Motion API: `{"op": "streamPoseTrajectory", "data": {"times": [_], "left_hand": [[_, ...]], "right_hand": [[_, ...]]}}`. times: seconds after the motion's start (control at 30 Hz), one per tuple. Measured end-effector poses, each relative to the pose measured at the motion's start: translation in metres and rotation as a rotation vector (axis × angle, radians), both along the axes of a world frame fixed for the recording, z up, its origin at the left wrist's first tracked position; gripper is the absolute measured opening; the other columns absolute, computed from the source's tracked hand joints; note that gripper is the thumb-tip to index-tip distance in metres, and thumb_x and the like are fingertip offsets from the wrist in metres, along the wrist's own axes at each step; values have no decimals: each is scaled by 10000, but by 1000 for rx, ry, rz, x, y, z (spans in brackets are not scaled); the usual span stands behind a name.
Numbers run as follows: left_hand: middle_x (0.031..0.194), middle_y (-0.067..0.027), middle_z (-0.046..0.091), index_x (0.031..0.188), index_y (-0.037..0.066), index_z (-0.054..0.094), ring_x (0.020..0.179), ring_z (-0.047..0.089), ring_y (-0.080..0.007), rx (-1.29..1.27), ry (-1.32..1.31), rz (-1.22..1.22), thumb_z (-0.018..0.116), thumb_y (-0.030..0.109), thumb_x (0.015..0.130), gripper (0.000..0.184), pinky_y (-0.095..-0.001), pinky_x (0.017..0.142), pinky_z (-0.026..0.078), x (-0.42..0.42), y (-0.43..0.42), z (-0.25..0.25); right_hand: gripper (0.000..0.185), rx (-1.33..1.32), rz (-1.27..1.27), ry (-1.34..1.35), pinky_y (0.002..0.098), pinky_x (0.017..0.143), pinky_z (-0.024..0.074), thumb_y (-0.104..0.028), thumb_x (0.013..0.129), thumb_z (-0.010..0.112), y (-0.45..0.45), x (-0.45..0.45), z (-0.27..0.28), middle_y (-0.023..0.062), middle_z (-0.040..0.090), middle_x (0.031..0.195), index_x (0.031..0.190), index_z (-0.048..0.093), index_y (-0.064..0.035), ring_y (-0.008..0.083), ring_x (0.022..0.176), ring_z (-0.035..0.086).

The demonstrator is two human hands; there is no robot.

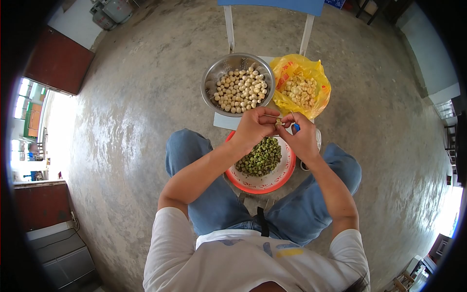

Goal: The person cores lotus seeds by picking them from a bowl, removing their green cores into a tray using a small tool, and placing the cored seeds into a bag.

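Observation:
My left hand (258,125) and my right hand (300,135) meet above a red-rimmed basin (272,187) of green pieces (260,158). Between their fingertips is a small pale yellowish piece (278,122). A thin stick-like item (271,116) shows at my left fingers, and a small tool with a blue part (296,127) sits in my right hand. Both hands are closed. Just beyond them, a metal colander (208,100) holds round beige nuts or seeds (241,90). Beside it, a yellow plastic bag (323,92) contains pale yellow pieces (300,91).
The colander and bag rest on a light chair seat (224,121) with a blue backrest (277,5). My knees flank the basin. Gas cylinders (116,9) stand at the upper left, and a grey cabinet (68,260) is at the lower left.

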State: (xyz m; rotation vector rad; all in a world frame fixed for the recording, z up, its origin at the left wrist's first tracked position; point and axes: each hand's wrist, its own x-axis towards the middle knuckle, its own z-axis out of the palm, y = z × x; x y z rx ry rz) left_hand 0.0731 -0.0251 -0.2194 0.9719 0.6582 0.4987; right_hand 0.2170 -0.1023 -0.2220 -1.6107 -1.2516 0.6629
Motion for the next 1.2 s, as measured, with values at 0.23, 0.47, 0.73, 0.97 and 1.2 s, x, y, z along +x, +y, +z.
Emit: {"op": "streamPoseTrajectory", "data": {"times": [0.23, 0.47, 0.73, 0.97, 1.2], "left_hand": [[985, -139, 614, 1043, -91, 537, 893, 632, -187, -52, 18, -19, 543, -45, 820, 228, -292, 806, 549, 0, 0, 4], [955, -126, 607, 1001, -82, 554, 864, 632, -182, -53, 38, -17, 540, 17, 868, 166, -302, 796, 557, 1, 1, 3], [920, -129, 589, 914, -61, 521, 823, 640, -202, -174, -47, 33, 505, 2, 872, 77, -309, 756, 578, 0, 3, -5], [912, -151, 603, 918, -41, 516, 804, 642, -227, -286, -78, 12, 512, 14, 867, 75, -348, 789, 562, -3, 5, 8], [726, -87, 604, 806, 3, 562, 687, 612, -176, 364, 314, -256, 624, 21, 739, 93, -291, 593, 488, 1, -19, -36]], "right_hand": [[143, 45, 41, 5, 232, 531, 404, -41, 714, 683, 1, 1, -1, 39, 600, 714, 812, 584, -9, 92, 621, 528], [130, 18, 57, 14, 233, 536, 404, -35, 718, 674, 1, 1, 1, 42, 598, 714, 798, 575, -11, 93, 629, 529], [118, -8, 110, 43, 212, 523, 381, -27, 736, 658, 0, 3, 7, 10, 571, 709, 812, 567, -26, 54, 614, 485], [78, 40, -39, 163, 187, 522, 365, -51, 790, 638, -1, 16, 16, -33, 552, 705, 823, 569, -36, 10, 607, 424], [162, 174, -249, -429, 235, 597, 444, -50, 758, 643, 29, 66, -8, 65, 633, 750, 904, 602, 5, 106, 645, 569]]}}
